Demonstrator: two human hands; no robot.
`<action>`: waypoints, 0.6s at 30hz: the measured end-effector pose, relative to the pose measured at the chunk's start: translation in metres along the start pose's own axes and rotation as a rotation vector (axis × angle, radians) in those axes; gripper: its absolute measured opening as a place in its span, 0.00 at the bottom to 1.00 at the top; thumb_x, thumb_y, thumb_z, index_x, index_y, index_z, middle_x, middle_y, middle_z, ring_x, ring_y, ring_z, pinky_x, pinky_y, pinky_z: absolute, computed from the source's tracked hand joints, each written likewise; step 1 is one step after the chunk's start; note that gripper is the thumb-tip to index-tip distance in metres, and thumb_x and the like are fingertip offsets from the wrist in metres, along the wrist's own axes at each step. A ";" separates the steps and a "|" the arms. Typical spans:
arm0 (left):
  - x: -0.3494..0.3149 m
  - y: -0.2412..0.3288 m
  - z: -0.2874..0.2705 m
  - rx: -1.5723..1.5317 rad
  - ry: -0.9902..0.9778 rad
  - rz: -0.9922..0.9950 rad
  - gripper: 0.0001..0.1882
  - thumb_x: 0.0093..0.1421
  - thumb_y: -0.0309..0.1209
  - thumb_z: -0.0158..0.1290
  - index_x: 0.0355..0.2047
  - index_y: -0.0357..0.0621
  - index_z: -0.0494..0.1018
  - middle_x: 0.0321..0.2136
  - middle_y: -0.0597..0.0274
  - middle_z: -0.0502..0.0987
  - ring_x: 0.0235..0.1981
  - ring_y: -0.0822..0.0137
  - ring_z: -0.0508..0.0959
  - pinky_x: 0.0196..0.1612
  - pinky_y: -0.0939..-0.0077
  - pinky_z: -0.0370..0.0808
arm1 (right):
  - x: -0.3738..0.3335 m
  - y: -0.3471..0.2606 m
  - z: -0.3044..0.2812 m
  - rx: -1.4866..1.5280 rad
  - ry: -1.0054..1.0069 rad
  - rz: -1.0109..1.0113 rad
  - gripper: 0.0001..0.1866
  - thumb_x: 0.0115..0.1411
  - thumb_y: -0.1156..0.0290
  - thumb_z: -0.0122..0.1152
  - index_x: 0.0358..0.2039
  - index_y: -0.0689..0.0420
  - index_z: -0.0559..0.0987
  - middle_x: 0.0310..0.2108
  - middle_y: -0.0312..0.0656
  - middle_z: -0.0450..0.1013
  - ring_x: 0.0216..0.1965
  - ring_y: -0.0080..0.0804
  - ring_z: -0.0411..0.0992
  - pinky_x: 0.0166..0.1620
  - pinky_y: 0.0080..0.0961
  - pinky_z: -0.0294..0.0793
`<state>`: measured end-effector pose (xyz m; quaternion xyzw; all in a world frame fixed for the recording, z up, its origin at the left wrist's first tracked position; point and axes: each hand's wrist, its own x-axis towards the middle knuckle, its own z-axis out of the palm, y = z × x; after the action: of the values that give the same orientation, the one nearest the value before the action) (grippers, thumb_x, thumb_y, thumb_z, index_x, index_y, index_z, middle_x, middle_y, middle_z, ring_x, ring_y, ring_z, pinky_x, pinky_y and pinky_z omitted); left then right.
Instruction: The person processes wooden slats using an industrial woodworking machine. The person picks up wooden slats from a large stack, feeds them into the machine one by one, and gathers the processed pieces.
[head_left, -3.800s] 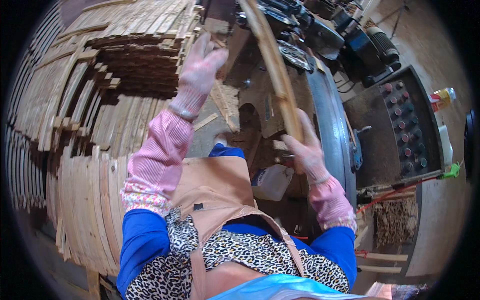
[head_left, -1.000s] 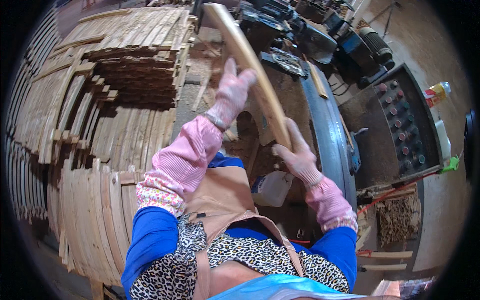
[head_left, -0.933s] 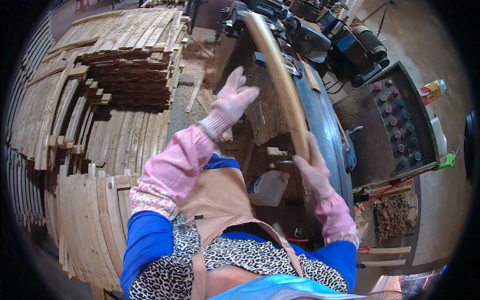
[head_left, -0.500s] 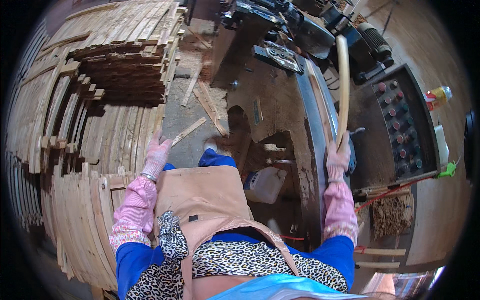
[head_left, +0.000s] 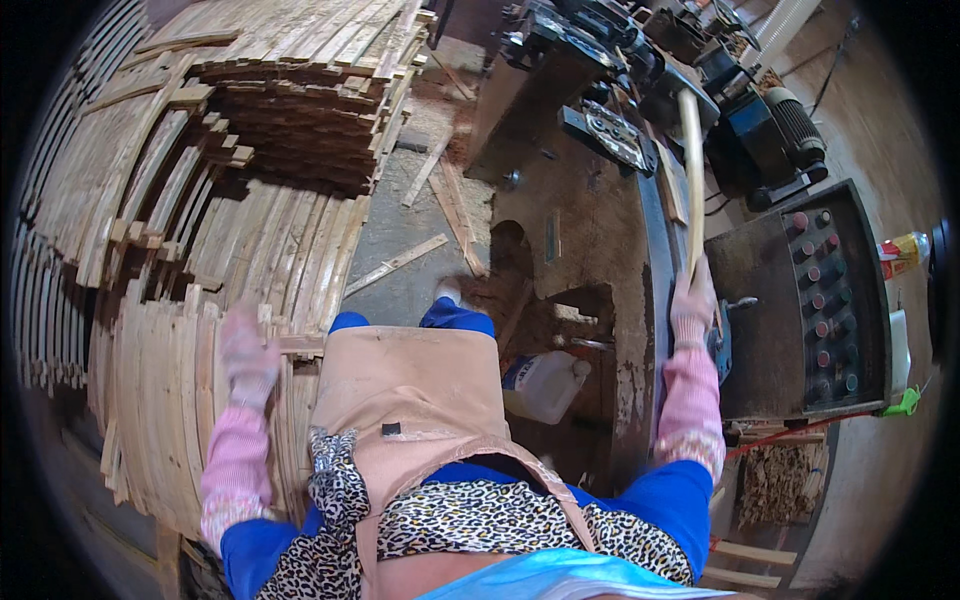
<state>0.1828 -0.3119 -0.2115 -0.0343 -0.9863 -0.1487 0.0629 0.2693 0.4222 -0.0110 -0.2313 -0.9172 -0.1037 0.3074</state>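
Note:
My right hand [head_left: 693, 308], in a light pink glove, is closed round the near end of a long pale wooden stick [head_left: 693, 160]. The stick points away from me over the machine's metal bed [head_left: 660, 270], its far end by the machine head. Next to it on the bed lies a wooden strip [head_left: 671, 190], its far part hidden under the machine parts. My left hand [head_left: 248, 352], gloved alike and blurred by motion, is over the near stack of wooden strips [head_left: 165, 385]. Its thumb stands apart from the fingers, and I see nothing held in it.
A tall stack of strips [head_left: 300, 60] rises at the far left. On the right stands a slanted control panel [head_left: 790, 300] with several buttons, and a motor [head_left: 795, 125] behind it. Offcuts [head_left: 455, 215] lie on the floor. A white jug [head_left: 548, 388] sits under the machine.
My left hand has moved left and nearer to me, over the near stack. The strip on the bed has slid farther into the machine. My right hand still grips the stick.

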 end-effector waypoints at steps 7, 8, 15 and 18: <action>-0.116 -0.054 -0.051 0.438 -0.461 -0.397 0.53 0.54 0.35 0.58 0.74 0.41 0.41 0.73 0.46 0.48 0.75 0.51 0.45 0.76 0.58 0.40 | -0.154 0.005 -0.148 -0.016 -0.302 0.173 0.26 0.61 0.64 0.63 0.60 0.50 0.74 0.48 0.51 0.75 0.51 0.51 0.72 0.56 0.43 0.72; -0.122 -0.052 -0.052 0.464 -0.452 -0.401 0.53 0.54 0.33 0.58 0.75 0.42 0.39 0.73 0.46 0.48 0.75 0.51 0.45 0.76 0.58 0.41 | -0.161 0.009 -0.148 -0.004 -0.265 0.168 0.26 0.61 0.66 0.65 0.60 0.51 0.74 0.49 0.50 0.75 0.53 0.50 0.72 0.57 0.42 0.71; -0.106 -0.050 -0.051 0.334 -0.415 -0.370 0.53 0.53 0.29 0.57 0.74 0.41 0.40 0.72 0.46 0.50 0.73 0.49 0.51 0.75 0.59 0.45 | -0.041 0.009 -0.049 -0.058 -0.014 -0.054 0.22 0.59 0.62 0.66 0.54 0.50 0.80 0.46 0.51 0.78 0.49 0.51 0.74 0.53 0.45 0.74; -0.087 -0.051 -0.051 0.192 -0.264 -0.329 0.51 0.53 0.30 0.57 0.74 0.40 0.44 0.71 0.43 0.53 0.72 0.48 0.54 0.74 0.62 0.50 | 0.031 0.003 0.012 0.009 -0.011 -0.111 0.21 0.60 0.59 0.64 0.54 0.48 0.81 0.45 0.50 0.78 0.47 0.50 0.75 0.51 0.44 0.75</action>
<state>0.2706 -0.3798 -0.1898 0.1138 -0.9879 -0.0565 -0.0889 0.2426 0.4400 -0.0013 -0.1795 -0.9307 -0.1152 0.2973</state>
